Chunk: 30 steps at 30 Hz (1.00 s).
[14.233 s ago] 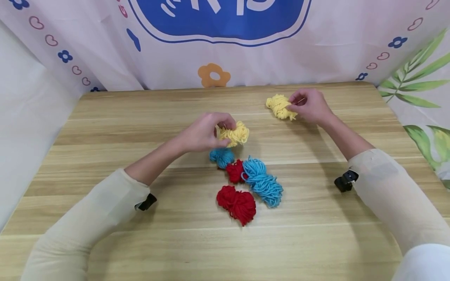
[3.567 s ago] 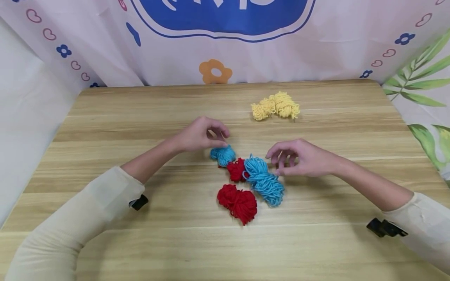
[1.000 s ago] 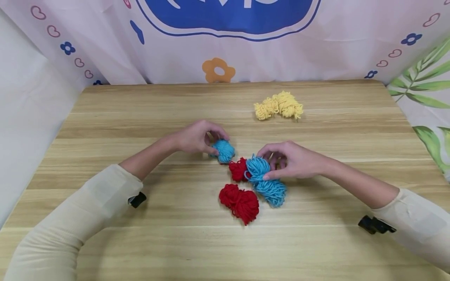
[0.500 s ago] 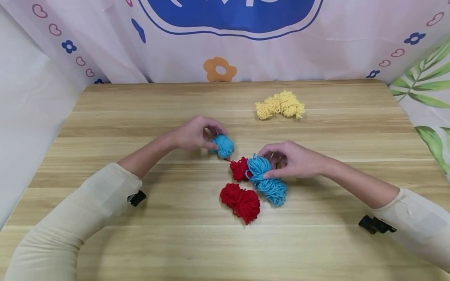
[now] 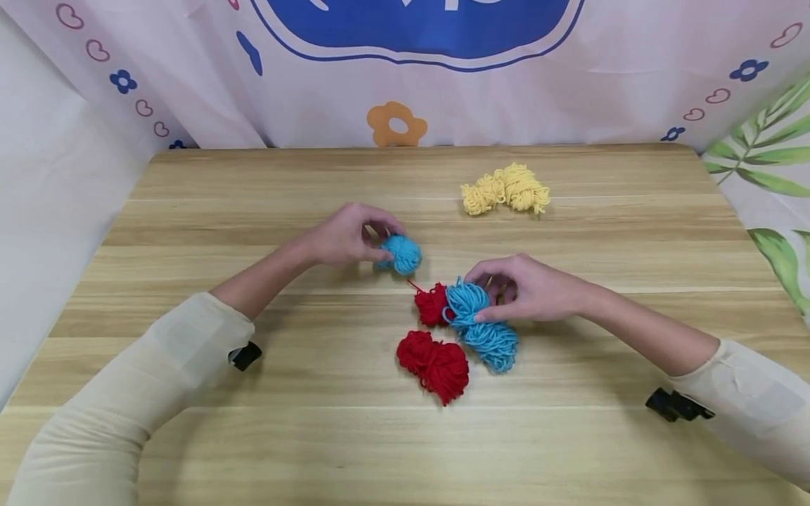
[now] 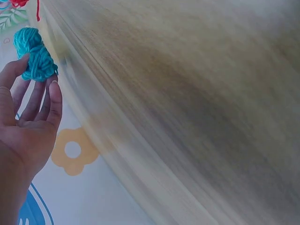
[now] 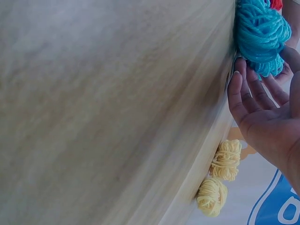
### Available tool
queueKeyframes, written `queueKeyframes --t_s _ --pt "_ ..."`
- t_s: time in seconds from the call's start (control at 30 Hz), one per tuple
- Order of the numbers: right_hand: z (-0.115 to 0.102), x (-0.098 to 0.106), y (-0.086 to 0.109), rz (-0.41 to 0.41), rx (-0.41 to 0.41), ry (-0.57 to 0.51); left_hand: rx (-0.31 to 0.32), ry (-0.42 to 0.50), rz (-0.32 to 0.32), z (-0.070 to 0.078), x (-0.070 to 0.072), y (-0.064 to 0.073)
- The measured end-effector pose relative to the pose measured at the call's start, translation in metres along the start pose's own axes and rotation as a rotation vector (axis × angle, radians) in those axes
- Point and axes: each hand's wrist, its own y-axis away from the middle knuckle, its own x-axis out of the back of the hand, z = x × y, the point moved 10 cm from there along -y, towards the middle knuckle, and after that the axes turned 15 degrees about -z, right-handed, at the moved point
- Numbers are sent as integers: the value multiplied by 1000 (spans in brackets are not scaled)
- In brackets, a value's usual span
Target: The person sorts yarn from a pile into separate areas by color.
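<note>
My left hand pinches a small bundle of blue yarn between thumb and fingers; the left wrist view shows that blue bundle at the fingertips. My right hand grips the upper part of a larger blue yarn skein, thumb on its near side and fingers behind it. Beside that skein, a small red yarn bundle is partly covered by it, a loose red strand pointing towards the left hand. Closer to me lies a bigger red yarn skein, tied at the waist.
Two yellow yarn bundles, a smaller one and a larger one, lie side by side near the table's back edge. The wooden table ends at a printed cloth hanging behind it.
The left hand set its yellow bundle beside the other, then took the small blue bundle and moved it back, away from the red one. The right hand came from the yellow yarn to the large blue skein.
</note>
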Motion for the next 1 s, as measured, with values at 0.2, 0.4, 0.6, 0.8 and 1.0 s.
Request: queueKeyframes --t_s 0.2,0.4,0.6,0.8,1.0 --pt "0 0 -1 -3 17 -7 9 -5 36 -3 6 1" --pt "-1 -1 -1 -3 11 -20 19 1 78 -6 12 3" --pt "-1 0 -2 1 -2 -14 53 -3 118 -11 19 6" --pt "-2 1 -3 18 -9 -15 88 -1 145 -16 24 9" --pt "-3 2 -3 30 -3 -13 110 26 171 -22 32 10"
